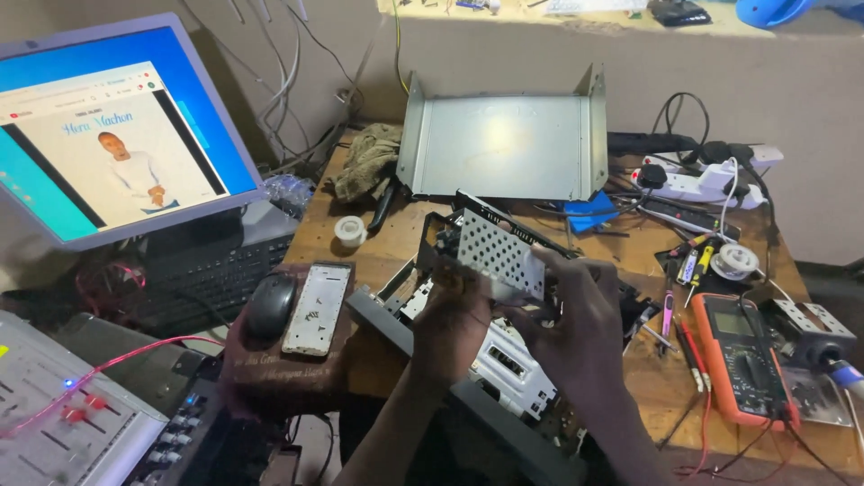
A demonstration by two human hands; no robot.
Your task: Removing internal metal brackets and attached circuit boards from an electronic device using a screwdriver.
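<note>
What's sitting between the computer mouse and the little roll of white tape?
A pale oblong faceplate panel lies between the mouse and tape roll, in the head view.

Multimeter (743, 360) right of held metal chassis (490, 252), mouse (271, 304) left, metal cover (508, 144) behind, monitor (108, 126) far left

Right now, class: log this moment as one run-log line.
left hand: holds perforated metal part | right hand: grips same part | below: opened device chassis | wooden table

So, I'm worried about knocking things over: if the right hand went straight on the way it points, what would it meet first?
The right hand points up and left, into the perforated metal part it holds. Beyond that, probably the tape roll, though depth is unclear.
</note>
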